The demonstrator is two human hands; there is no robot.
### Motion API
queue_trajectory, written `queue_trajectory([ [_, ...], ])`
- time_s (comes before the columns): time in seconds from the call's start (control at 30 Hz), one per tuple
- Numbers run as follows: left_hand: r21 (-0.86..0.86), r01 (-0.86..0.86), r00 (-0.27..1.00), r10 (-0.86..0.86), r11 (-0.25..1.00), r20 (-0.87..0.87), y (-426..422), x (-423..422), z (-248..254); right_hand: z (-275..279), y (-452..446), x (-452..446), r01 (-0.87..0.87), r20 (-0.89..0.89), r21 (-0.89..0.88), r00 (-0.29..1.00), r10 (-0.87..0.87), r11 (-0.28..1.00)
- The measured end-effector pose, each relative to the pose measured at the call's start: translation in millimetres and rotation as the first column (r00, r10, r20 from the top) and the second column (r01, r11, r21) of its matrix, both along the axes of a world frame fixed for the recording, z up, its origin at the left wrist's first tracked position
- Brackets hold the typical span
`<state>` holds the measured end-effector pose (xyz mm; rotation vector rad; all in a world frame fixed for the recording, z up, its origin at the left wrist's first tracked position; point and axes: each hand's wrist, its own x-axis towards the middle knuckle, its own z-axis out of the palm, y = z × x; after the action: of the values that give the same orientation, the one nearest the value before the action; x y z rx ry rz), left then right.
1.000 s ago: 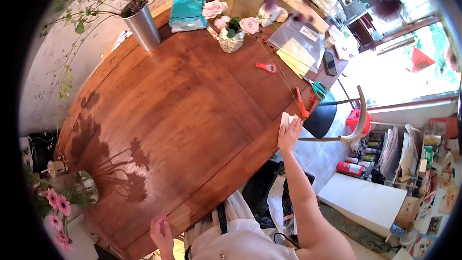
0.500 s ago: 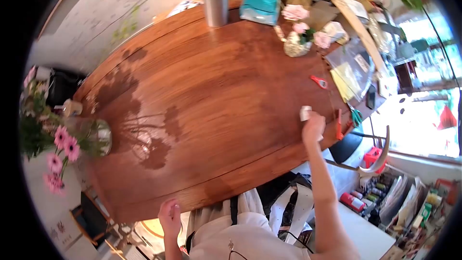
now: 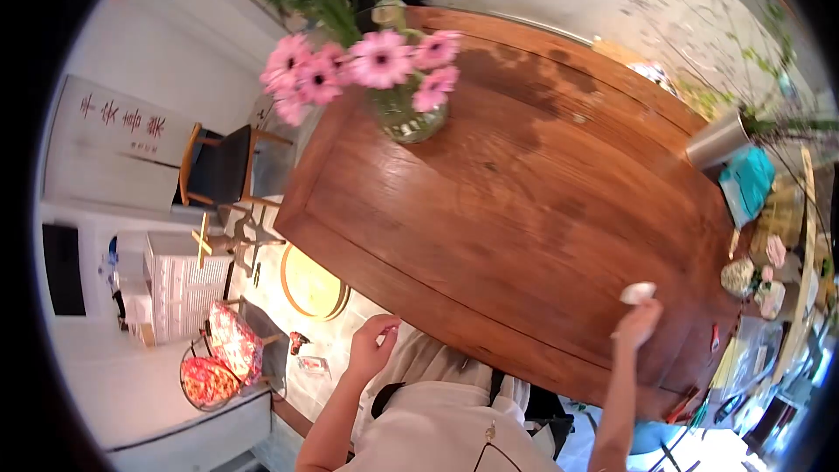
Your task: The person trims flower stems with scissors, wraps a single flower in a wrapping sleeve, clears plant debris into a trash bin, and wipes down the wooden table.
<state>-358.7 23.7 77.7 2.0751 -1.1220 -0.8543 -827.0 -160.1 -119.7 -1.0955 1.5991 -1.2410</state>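
Note:
My right hand [image 3: 638, 323] is closed around a crumpled white tissue or cloth [image 3: 639, 293], too small to tell which. It rests on or just above the right part of the brown wooden table [image 3: 498, 236]. Part of the white piece is hidden by my fingers. My left hand [image 3: 374, 345] hangs just off the table's near edge, its fingers loosely curled in, with nothing visible in them. Pink gerberas [image 3: 382, 59] stand in a glass vase [image 3: 409, 115] on the table's far left part.
A metal vase [image 3: 718, 142], a turquoise pack [image 3: 747, 185] and a small pot with pale roses [image 3: 738, 277] line the table's right end. Red-handled scissors [image 3: 715, 337] lie nearby. Left of the table are a chair [image 3: 220, 166] and a round wooden ring [image 3: 313, 284] on the floor.
The camera has swung left, bringing the flowers, chair and floor on the left into fuller view. My right hand still grips the white piece, now farther from the scissors.

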Motion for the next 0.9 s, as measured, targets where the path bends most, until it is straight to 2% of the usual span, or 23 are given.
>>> queue_trajectory([
  [0.03,0.003,-0.051,0.999,0.051,0.999,0.007,13.8,14.2,-5.1,1.8,-20.5,-26.0,-0.029,-0.645,0.026,0.763,0.039,0.999],
  [0.07,0.006,-0.1,0.995,0.1,0.995,0.011,25.3,28.8,-8.8,3.8,-41.2,-51.6,0.017,-0.93,-0.033,0.365,-0.036,0.999],
  [0.1,-0.002,-0.145,0.989,0.145,0.989,0.015,34.7,39.9,-11.1,-11.0,-50.1,-61.9,0.136,-0.965,0.15,0.235,0.115,0.979],
  [0.2,0.01,-0.246,0.969,0.245,0.969,0.009,54.4,81.1,-13.7,-47.8,-60.5,-0.6,0.327,-0.959,0.046,0.279,-0.05,0.944],
  [0.23,0.014,-0.262,0.965,0.262,0.965,-0.015,60.0,95.7,-17.6,-19.2,-68.6,58.1,0.388,-0.919,0.192,0.393,0.027,0.901],
  [0.3,0.018,-0.286,0.956,0.287,0.958,-0.065,67.3,125.8,-28.4,-16.7,-73.5,151.3,0.26,-0.941,0.039,0.335,-0.053,0.965],
  [0.33,0.003,-0.268,0.961,0.267,0.964,-0.074,72.6,144.3,-40.4,-15.3,-77.6,195.7,0.197,-0.962,0.133,0.263,0.079,0.971],
  [0.37,-0.007,-0.241,0.967,0.24,0.97,-0.09,73.0,165.6,-46.7,-34.1,-83.9,232.6,0.129,-0.959,0.127,0.269,0.088,0.983],
  [0.4,-0.017,-0.217,0.971,0.215,0.976,-0.104,73.9,190.7,-51.2,-14.8,-89.0,299.3,0.066,-0.948,0.315,-0.025,0.318,0.947],
  [0.43,-0.031,-0.209,0.975,0.206,0.977,-0.088,73.5,217.7,-50.8,3.3,-82.6,365.8,0.066,-0.805,0.504,-0.325,0.496,0.861],
  [0.47,-0.04,-0.206,0.976,0.203,0.978,-0.078,72.5,244.0,-46.3,-29.9,-70.1,404.1,-0.194,-0.984,0.163,0.032,0.173,0.967],
  [0.5,-0.049,-0.212,0.976,0.209,0.976,-0.069,73.4,267.7,-44.9,-14.7,-62.4,468.9,-0.283,-0.965,0.127,0.188,0.185,0.951],
  [0.53,-0.081,-0.226,0.974,0.224,0.971,-0.037,82.1,295.1,-46.2,34.2,-50.9,547.9,-0.184,-0.821,0.364,0.399,0.408,0.913],
  [0.57,-0.061,-0.312,0.949,0.308,0.948,-0.065,88.9,316.2,-42.5,14.8,-36.8,592.2,-0.308,-0.848,0.251,0.387,0.362,0.918],
  [0.6,-0.035,-0.385,0.92,0.381,0.922,-0.087,97.5,340.3,-37.9,7.1,-23.7,639.3,-0.428,-0.882,0.193,0.318,0.347,0.883],
  [0.63,-0.01,-0.471,0.873,0.464,0.882,-0.151,110.4,360.6,-43.9,16.7,-5.4,688.3,-0.435,-0.824,0.234,0.385,0.415,0.87],
  [0.67,0.006,-0.518,0.842,0.511,0.855,-0.172,122.3,378.9,-50.0,11.5,15.5,730.7,-0.529,-0.778,0.281,0.363,0.513,0.801],
  [0.73,0.047,-0.538,0.831,0.538,0.842,-0.14,138.5,409.4,-62.0,65.3,59.4,811.6,-0.615,-0.487,0.556,0.304,0.819,0.559],
  [0.77,0.059,-0.547,0.827,0.549,0.835,-0.122,144.3,422.6,-68.3,22.5,103.2,832.2,-0.803,-0.493,0.385,0.237,0.837,0.455],
  [0.8,0.052,-0.546,0.827,0.548,0.836,-0.124,139.1,434.7,-60.9,56.7,119.5,857.3,-0.808,-0.341,0.573,-0.081,0.937,0.138],
  [0.83,0.021,-0.515,0.851,0.514,0.857,-0.104,139.2,445.2,-57.1,44.7,148.3,865.7,-0.973,-0.446,0.228,-0.076,0.892,0.031],
  [0.87,-0.017,-0.482,0.874,0.479,0.876,-0.081,137.5,454.7,-54.6,56.1,154.8,871.7,-0.982,-0.542,-0.142,-0.028,0.84,-0.124],
  [0.9,-0.022,-0.496,0.865,0.492,0.868,-0.1,134.4,461.4,-47.7,57.4,139.6,876.6,-0.994,-0.436,-0.102,0.067,0.898,0.025],
])
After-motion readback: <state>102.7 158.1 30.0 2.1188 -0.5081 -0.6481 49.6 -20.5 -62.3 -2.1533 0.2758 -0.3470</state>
